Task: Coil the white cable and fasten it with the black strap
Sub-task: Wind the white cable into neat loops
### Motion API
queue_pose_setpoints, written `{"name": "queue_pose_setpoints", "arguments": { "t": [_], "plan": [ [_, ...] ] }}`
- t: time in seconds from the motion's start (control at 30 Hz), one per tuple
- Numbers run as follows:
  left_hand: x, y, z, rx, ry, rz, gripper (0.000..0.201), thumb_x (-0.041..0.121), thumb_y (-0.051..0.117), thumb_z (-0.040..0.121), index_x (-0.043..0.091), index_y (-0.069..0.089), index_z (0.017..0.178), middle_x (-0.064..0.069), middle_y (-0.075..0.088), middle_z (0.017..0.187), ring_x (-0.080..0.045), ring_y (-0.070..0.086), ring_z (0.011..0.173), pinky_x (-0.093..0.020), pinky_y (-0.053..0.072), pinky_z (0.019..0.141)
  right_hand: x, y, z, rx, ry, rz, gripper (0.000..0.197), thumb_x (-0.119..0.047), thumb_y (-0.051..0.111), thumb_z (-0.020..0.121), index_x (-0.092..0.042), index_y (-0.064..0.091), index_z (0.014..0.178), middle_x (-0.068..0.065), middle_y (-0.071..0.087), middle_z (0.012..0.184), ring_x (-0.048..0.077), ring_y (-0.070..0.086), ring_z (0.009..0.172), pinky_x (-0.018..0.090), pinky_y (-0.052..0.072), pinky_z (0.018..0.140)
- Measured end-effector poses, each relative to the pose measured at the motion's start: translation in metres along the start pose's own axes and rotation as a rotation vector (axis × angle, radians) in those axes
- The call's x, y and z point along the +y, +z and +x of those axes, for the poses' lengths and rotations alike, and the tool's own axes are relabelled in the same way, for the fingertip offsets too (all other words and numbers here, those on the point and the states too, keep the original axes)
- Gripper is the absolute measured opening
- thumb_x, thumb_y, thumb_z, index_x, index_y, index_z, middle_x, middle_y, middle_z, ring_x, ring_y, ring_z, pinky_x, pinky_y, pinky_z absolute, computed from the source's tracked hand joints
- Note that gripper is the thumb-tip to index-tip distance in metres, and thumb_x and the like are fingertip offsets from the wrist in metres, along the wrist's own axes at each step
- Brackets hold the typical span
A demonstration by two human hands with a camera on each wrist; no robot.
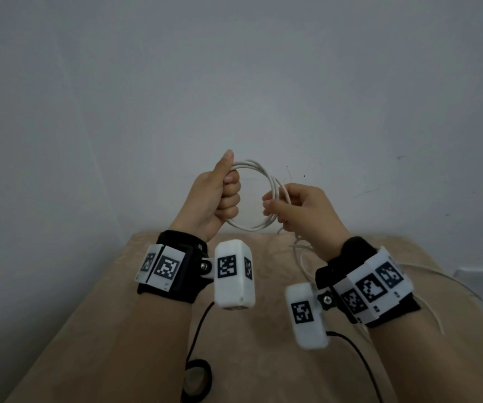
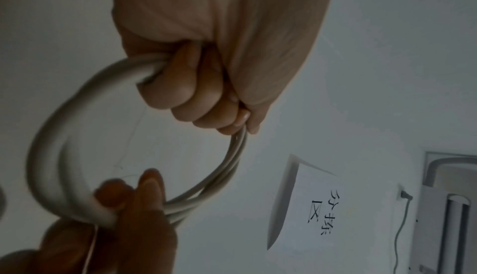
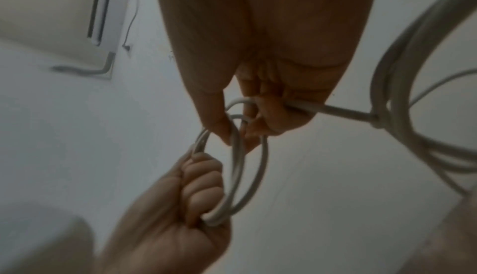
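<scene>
Held up in front of the wall, the white cable (image 1: pixel 251 226) is wound into a small ring of several turns. My left hand (image 1: pixel 228 196) grips the ring's left side in a fist, thumb up; the left wrist view shows those curled fingers (image 2: pixel 196 98) round the cable (image 2: pixel 51 135). My right hand (image 1: pixel 275 205) pinches the ring's right side, and in the right wrist view the cable (image 3: pixel 259 176) passes through its fingers (image 3: pixel 224 129). The loose remainder (image 1: pixel 302 257) hangs down to the beige table (image 1: pixel 89 315). A black strap (image 1: pixel 198 379), rolled in a ring, lies near the table's front.
Slack cable loops (image 1: pixel 426 274) spread over the table's right side, near a white object (image 1: pixel 475 274) at the edge. Black wrist-camera leads (image 1: pixel 196 330) hang over the table. The wall carries a paper sign (image 2: pixel 317 203) and a socket (image 2: pixel 404 194).
</scene>
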State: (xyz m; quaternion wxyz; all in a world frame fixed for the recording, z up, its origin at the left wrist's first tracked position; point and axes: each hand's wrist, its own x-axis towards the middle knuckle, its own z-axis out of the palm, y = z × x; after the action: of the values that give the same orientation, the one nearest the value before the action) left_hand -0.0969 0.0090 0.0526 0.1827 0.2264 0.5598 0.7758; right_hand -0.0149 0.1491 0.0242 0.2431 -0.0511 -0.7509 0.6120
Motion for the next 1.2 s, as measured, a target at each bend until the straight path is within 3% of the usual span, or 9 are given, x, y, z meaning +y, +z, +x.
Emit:
{"name": "queue_pose_setpoints", "arguments": {
  "t": [0.1,0.3,0.47,0.63,0.73,0.87,0.97,1.1,1.2],
  "plan": [
    [-0.003,-0.003,0.002,-0.034,-0.019,-0.026,0.045,0.047,0.043,0.098,0.021,0.034,0.062,0.009,0.022,0.048,-0.004,0.017,0.035,-0.017,0.015,0.035,0.001,-0.002,0.002,0.028,-0.02,0.144,0.009,-0.002,0.062,0.086,-0.005,0.071,0.086,0.003,0.069,0.067,0.007,0.049,0.051,0.019,0.039,0.05],
    [-0.007,-0.007,0.004,-0.138,-0.098,-0.134,0.045,0.046,0.037,0.099,0.018,0.035,0.064,0.007,0.027,0.047,-0.004,0.024,0.034,-0.016,0.025,0.036,0.001,-0.005,0.005,0.004,-0.002,0.399,0.013,-0.001,0.059,0.089,-0.003,0.071,0.082,0.003,0.071,0.075,0.012,0.048,0.063,0.017,0.04,0.051],
    [-0.009,-0.008,0.006,-0.24,-0.141,-0.244,0.042,0.039,0.032,0.102,0.016,0.039,0.068,0.006,0.039,0.051,-0.006,0.034,0.036,-0.017,0.035,0.04,0.004,-0.009,0.006,0.004,0.002,0.373,0.016,-0.009,0.058,0.091,-0.01,0.071,0.081,-0.001,0.071,0.086,0.006,0.057,0.07,0.018,0.042,0.063],
    [-0.011,-0.009,0.007,-0.284,-0.198,-0.367,0.052,0.038,0.032,0.101,0.018,0.046,0.055,0.009,0.03,0.044,-0.003,0.023,0.032,-0.016,0.019,0.037,0.005,-0.01,0.007,-0.061,0.001,0.442,0.016,-0.011,0.055,0.093,-0.006,0.07,0.096,-0.002,0.066,0.073,0.01,0.062,0.076,0.02,0.049,0.073],
    [-0.011,-0.008,0.007,-0.296,-0.205,-0.383,0.049,0.036,0.031,0.1,0.017,0.047,0.057,0.009,0.03,0.043,-0.004,0.023,0.032,-0.016,0.021,0.037,0.003,-0.01,0.007,-0.084,-0.005,0.53,0.019,-0.007,0.051,0.095,0.002,0.066,0.101,0.002,0.058,0.069,0.014,0.057,0.065,0.024,0.053,0.074],
    [-0.012,-0.011,0.004,-0.278,-0.194,-0.254,0.035,0.029,0.03,0.1,0.009,0.049,0.078,0.003,0.04,0.049,-0.01,0.043,0.043,-0.02,0.042,0.048,0.002,-0.014,0.006,-0.087,-0.035,0.388,0.018,-0.006,0.051,0.095,0.0,0.068,0.096,0.003,0.055,0.067,0.012,0.05,0.055,0.026,0.053,0.065],
    [-0.011,-0.015,0.002,-0.282,-0.216,-0.11,0.043,0.032,0.031,0.099,0.003,0.058,0.083,-0.002,0.046,0.053,-0.016,0.051,0.05,-0.024,0.046,0.055,0.003,-0.018,0.005,-0.138,-0.021,0.221,0.018,-0.006,0.052,0.095,0.002,0.068,0.095,0.003,0.055,0.066,0.011,0.05,0.053,0.025,0.053,0.061],
    [-0.012,-0.009,0.002,-0.283,-0.288,0.23,0.051,0.045,0.037,0.097,0.007,0.059,0.072,0.003,0.036,0.046,-0.01,0.036,0.04,-0.02,0.036,0.044,0.003,-0.02,0.002,-0.272,-0.056,-0.13,0.022,-0.011,0.056,0.094,0.007,0.069,0.09,0.014,0.06,0.069,0.018,0.054,0.059,0.032,0.047,0.066],
    [-0.013,-0.005,0.001,-0.281,-0.248,0.428,0.046,0.048,0.048,0.094,0.013,0.052,0.065,0.008,0.026,0.045,-0.006,0.021,0.037,-0.018,0.021,0.039,0.003,-0.019,0.001,-0.307,-0.054,-0.2,0.023,-0.014,0.057,0.094,0.002,0.069,0.082,0.02,0.062,0.071,0.023,0.056,0.061,0.035,0.046,0.067]
  ]
}}
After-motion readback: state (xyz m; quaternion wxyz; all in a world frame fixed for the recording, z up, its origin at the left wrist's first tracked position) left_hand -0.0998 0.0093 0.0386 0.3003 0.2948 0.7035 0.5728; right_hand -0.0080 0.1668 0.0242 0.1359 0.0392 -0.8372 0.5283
